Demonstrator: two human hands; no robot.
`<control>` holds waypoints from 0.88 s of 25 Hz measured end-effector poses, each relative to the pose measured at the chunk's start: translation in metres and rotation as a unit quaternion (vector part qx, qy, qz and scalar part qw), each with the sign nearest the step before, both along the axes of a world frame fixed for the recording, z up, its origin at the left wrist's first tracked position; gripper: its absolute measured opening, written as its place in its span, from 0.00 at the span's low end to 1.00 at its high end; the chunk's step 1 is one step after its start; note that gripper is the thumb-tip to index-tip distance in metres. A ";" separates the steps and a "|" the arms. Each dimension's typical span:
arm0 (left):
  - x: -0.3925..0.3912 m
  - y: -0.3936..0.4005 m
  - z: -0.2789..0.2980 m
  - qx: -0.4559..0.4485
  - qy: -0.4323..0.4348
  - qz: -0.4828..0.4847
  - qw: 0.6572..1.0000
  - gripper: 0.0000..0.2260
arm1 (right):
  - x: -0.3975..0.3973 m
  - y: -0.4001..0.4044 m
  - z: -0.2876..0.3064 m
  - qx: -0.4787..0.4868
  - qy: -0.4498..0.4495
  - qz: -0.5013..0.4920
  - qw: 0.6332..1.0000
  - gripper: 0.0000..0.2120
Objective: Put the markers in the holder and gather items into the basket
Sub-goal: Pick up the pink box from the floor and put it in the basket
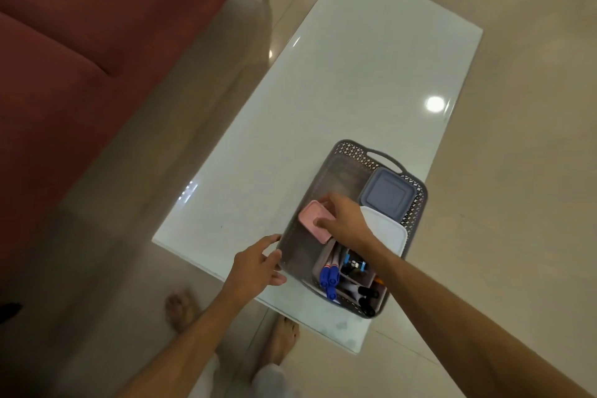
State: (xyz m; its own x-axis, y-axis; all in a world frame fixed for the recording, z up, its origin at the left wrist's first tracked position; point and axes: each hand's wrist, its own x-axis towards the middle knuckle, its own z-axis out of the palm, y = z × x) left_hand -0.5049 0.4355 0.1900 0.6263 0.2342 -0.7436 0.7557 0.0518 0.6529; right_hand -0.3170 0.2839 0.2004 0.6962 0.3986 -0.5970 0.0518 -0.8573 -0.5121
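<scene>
Pinching the pink box point(315, 221), the right hand point(344, 220) hangs over the open left half of the grey basket point(290, 255), and that is the relation the coming move turns on: the bare basket floor lies directly under and just beyond the right grip, so the box likely only needs lowering. The box's long axis runs diagonally, roughly along the basket's long side, from near the left wall toward the marker holder point(350, 275). The grip is partly closed, thumb on the near long face and fingers curled over the far edge; whether the box already touches the floor I cannot tell.

To the right of this grip lie the blue-lidded box point(387, 194) and the white-lidded box point(386, 229), both inside the basket. Toward the wrist stands the holder with blue markers point(329, 279) and black markers point(368, 296) in it, so that part of the task looks done.

The left hand point(256, 268) is the nearer one to the basket's near left wall; its grip is loosely open, fingertips touching the rim, seemingly steadying the basket on the glass desk point(355, 74).
</scene>
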 end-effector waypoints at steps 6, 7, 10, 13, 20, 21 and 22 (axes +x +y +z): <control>0.001 -0.007 0.003 0.008 -0.001 0.040 0.999 0.20 | -0.004 -0.002 0.000 -0.037 -0.008 0.174 0.984 0.24; 0.001 -0.008 0.003 0.015 -0.004 0.040 0.999 0.20 | -0.007 0.000 0.002 -0.042 0.007 0.214 0.976 0.26; -0.005 -0.012 -0.001 0.022 -0.013 0.054 0.998 0.18 | -0.020 -0.006 0.003 -0.079 0.024 0.292 0.953 0.27; -0.009 -0.018 -0.002 0.028 0.001 0.078 0.997 0.16 | -0.023 -0.012 0.017 -0.043 -0.036 0.244 0.968 0.22; -0.029 -0.055 0.021 -0.033 0.134 -0.041 0.990 0.13 | 0.046 -0.034 0.091 0.022 -0.192 0.046 0.980 0.16; -0.028 -0.061 0.023 -0.041 0.131 -0.053 0.989 0.15 | 0.062 -0.036 0.097 0.006 -0.197 0.045 0.979 0.17; -0.028 -0.068 0.023 -0.053 0.127 -0.035 0.990 0.15 | 0.076 -0.040 0.101 -0.015 -0.191 0.042 0.981 0.18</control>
